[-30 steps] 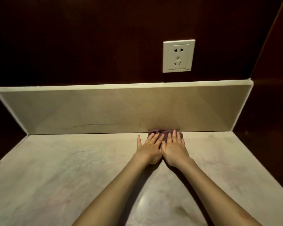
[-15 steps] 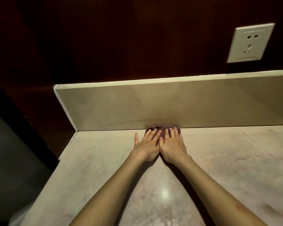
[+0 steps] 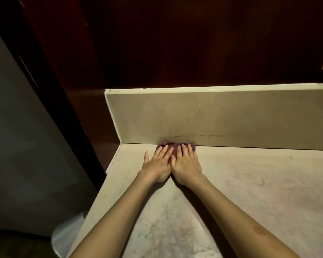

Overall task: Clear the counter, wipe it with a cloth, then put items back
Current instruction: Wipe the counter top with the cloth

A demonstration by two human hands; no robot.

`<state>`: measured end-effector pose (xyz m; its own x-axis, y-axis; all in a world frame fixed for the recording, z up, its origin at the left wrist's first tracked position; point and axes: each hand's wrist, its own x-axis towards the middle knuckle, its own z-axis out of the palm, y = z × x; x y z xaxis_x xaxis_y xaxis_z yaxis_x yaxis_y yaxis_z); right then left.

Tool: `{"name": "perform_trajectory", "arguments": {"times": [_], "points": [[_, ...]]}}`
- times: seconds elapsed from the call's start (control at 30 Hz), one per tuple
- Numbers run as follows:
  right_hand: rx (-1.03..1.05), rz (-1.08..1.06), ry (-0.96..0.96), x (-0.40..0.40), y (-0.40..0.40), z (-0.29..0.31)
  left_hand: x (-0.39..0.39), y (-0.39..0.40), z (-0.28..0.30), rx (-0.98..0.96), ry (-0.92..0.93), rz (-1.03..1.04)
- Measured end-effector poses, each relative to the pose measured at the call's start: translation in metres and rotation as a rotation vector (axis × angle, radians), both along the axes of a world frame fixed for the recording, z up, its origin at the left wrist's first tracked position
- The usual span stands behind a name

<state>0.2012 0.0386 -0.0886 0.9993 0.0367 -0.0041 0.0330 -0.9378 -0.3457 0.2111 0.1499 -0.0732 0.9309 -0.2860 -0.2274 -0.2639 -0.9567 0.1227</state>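
Head view, near to far: both forearms reach toward twelve o'clock over the counter [image 3: 250, 183]. Left hand [image 3: 158, 164] and right hand [image 3: 186, 164] lie side by side, fingers straight, flat on the maroon cloth [image 3: 164, 145]. It lies bunched crosswise against the backsplash [image 3: 213, 118], the counter's corner just at nine o'clock; both hands equally near.

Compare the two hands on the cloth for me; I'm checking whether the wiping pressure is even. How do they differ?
The left hand splays its thumb out onto bare counter, while the right hand keeps its thumb tucked against the left hand. The left hand sits nearer the counter's left end; the right hand lies further in. Both lie flat, fingers straight, fingertips pressing the purple cloth against the backsplash.
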Motion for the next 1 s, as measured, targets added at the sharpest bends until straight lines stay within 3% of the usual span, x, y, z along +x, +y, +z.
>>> {"name": "perform_trajectory", "arguments": {"times": [0.43, 1.0], "points": [[-0.027, 0.230, 0.045, 0.018, 0.078, 0.006, -0.001, 0.080, -0.005, -0.012, -0.016, 0.194], [-0.043, 0.480, 0.061, 0.044, 0.103, 0.006, -0.012, 0.102, -0.001, -0.001, -0.019, 0.255]]}}
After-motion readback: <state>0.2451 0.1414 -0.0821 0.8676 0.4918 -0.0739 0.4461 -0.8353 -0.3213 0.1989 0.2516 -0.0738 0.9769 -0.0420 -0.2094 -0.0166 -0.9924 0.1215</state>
